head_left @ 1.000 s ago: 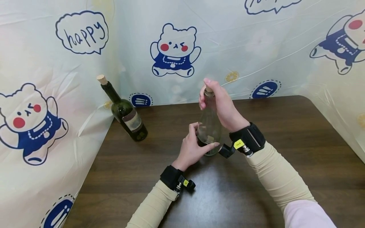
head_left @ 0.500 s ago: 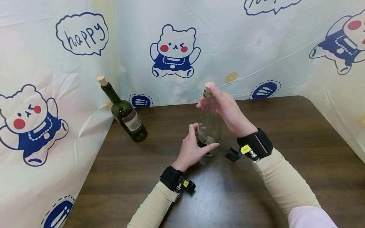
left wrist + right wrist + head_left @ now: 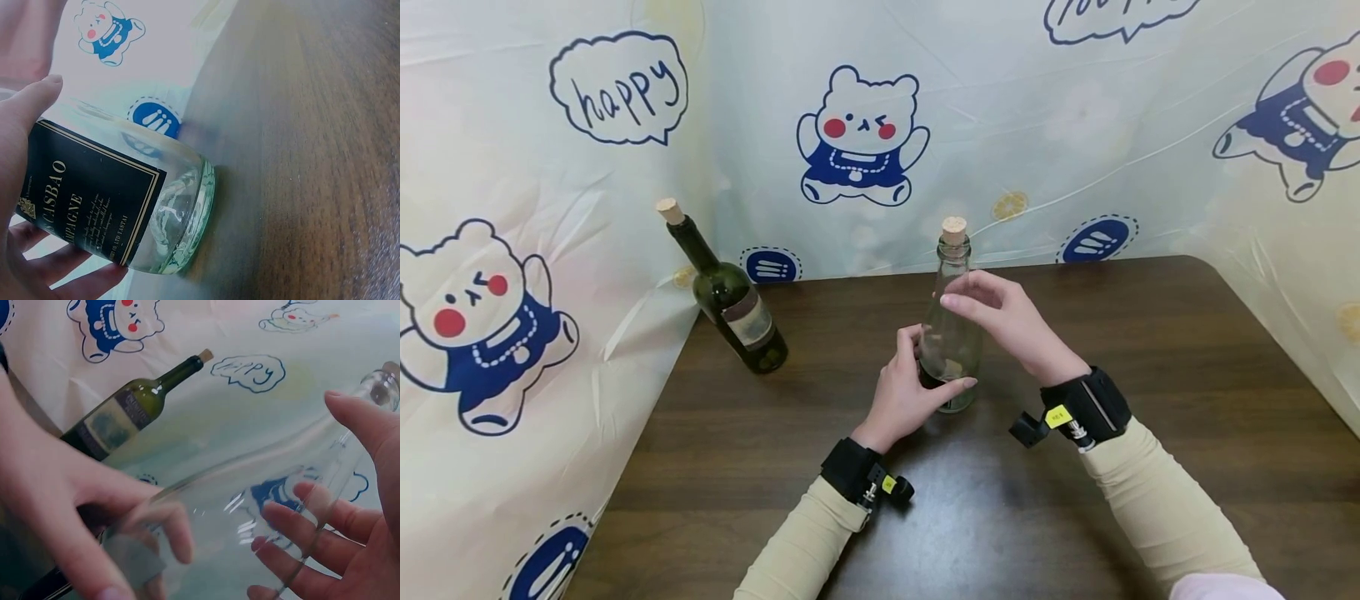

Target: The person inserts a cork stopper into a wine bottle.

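A clear glass bottle (image 3: 950, 337) stands upright on the table, a cork (image 3: 954, 231) in its mouth. My left hand (image 3: 901, 398) grips it low on the body, fingers and thumb around it. In the left wrist view, the black label (image 3: 94, 194) shows beside the fingers, just above the thick glass base. Beside the bottle's upper body is my right hand (image 3: 1015, 323), below the cork, its fingers loosely bent and spread. The right wrist view shows those fingers (image 3: 312, 544) near the glass without a grip; whether any fingertip touches it I cannot tell.
A green wine bottle (image 3: 722, 292) with a cork (image 3: 670, 211) and a pale label stands at the table's left back. A printed sheet (image 3: 865, 233) with bears hangs behind and left of the brown wooden table (image 3: 760, 467).
My right hand has come off the cork and moved down and right, leaving the cork visible in the bottle's mouth. The left hand and both bottles have stayed in place.
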The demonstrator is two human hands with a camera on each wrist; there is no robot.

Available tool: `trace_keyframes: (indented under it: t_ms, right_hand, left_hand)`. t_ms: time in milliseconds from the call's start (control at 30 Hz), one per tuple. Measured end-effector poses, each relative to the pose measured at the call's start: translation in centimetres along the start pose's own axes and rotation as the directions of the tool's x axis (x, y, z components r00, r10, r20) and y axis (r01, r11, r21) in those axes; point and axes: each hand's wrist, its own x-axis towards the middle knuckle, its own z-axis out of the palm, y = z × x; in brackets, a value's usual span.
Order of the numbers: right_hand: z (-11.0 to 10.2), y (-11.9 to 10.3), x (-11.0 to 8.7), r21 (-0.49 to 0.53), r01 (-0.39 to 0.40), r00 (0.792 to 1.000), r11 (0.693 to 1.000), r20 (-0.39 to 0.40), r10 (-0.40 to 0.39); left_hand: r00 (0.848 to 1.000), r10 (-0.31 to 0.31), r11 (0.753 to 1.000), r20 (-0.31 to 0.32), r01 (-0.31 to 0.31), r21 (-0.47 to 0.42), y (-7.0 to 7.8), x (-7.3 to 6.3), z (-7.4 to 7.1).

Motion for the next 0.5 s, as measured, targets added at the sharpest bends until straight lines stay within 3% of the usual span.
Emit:
trace_keyframes:
  t_ms: [133, 500]
  right_hand:
    - [0.1, 1.2, -0.5, -0.007, -0.032, 0.999, 0.999, 0.001, 0.032]
    - [1.2, 4.1, -1.2, 0.001, 0.009, 1.0, 1.0, -0.002, -0.009]
  left_hand:
    - [1.0, 0.0, 1.0, -0.002, 0.0, 0.009, 0.0, 0.0, 0.0]
    - [1.0, 0.007, 1.0, 0.001, -0.007, 0.013, -0.1, -0.1, 0.0]
